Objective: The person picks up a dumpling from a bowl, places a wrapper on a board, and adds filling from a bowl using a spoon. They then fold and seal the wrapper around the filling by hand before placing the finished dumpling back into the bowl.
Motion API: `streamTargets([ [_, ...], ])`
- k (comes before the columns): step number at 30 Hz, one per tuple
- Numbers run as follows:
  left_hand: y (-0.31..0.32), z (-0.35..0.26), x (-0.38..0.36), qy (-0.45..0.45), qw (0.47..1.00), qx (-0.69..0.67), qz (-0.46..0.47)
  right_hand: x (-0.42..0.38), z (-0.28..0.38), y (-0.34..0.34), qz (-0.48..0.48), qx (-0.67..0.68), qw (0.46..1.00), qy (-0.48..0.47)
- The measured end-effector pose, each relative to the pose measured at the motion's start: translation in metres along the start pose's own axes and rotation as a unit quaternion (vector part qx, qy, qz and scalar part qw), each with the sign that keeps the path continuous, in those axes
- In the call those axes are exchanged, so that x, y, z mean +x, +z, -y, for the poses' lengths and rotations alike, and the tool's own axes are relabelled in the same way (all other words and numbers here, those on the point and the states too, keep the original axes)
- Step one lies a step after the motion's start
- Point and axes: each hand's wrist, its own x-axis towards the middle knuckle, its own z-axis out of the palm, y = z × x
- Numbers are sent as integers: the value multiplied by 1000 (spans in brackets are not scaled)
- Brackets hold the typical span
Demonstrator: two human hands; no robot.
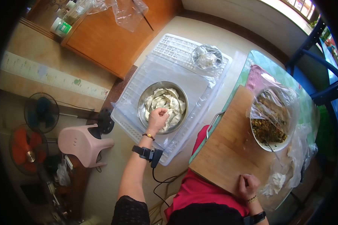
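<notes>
My left hand (158,119) reaches over a round metal bowl (142,117) of white folded dumplings (172,100). Its fingers are pinched on a dumpling (169,112) among the others, though the hand partly covers it. My right hand (249,186) rests loosely curled at the near edge of a wooden board (229,150), with nothing visible in it. Beyond it on the board stands a large bowl (271,147) of chopped filling (264,129), partly covered with clear plastic. A thin-handled utensil (275,153) leans out of the filling.
The dumpling bowl sits on a plastic-covered white crate (129,125), alongside a smaller plastic-covered bowl (207,57). A white lump (275,183), perhaps dough or flour, lies right of my right hand. A pink stool (79,144), fans (41,112) and an orange-brown cabinet (101,41) stand left.
</notes>
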Motion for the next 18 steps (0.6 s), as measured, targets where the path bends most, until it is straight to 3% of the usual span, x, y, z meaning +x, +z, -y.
streamTargets([
  [2, -7, 6, 1, 12, 999, -31, -14, 1, 4, 3, -3, 13, 1000, 4],
  [3, 26, 2, -3, 10, 998, -58, -3, 1, -7, -20, 3, -16, 1000, 2],
  [9, 16, -11, -9, -14, 999, -15, -35, 2, -3, -10, 2, -4, 1000, 9],
  [18, 20, -1, -8, 40, 997, 21, -68, 0, -2, -6, 24, 12, 1000, 11],
])
